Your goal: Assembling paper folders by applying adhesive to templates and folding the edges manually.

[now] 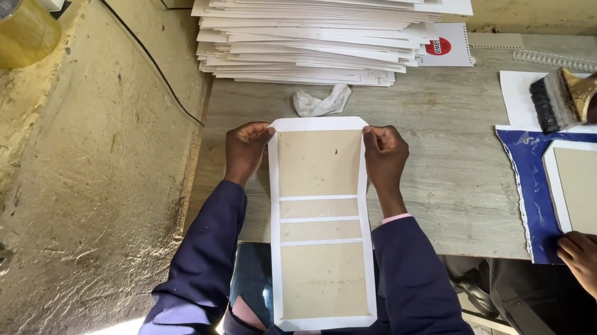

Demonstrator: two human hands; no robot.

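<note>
Bare table (434, 185) right; paper stack (317, 24) blocks ahead.

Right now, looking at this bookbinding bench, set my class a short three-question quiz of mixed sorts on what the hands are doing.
1. True or false: the left hand and right hand both grip the white cover sheet at its far end.
2. How many brown board panels lie on that sheet?
3. What lies between the sheet and the paper stack? A) crumpled cloth B) scissors C) a ruler

Key: 1 true; 2 four; 3 A
</note>
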